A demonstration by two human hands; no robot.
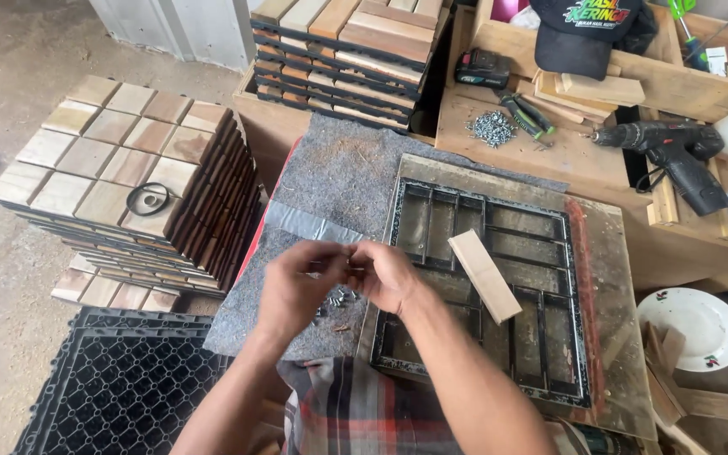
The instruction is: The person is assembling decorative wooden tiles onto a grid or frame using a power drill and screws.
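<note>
My left hand point(297, 286) and my right hand point(385, 274) meet over the grey felt mat point(339, 177), fingertips pinched together on something small, likely a screw. A small heap of screws point(340, 298) lies on the mat just under my hands. To the right lies a black metal frame jig point(499, 278) with several compartments. A short pale wood slat point(484, 275) rests slanted across the jig.
A stack of wooden tiles point(124, 160) stands at left with a black ring point(147, 199) on top. Black plastic grids point(128, 379) lie at bottom left. More tiles point(347, 50), a screw pile point(492, 128), a drill point(676, 156), a cap point(583, 29) and a white plate point(693, 329) sit behind and right.
</note>
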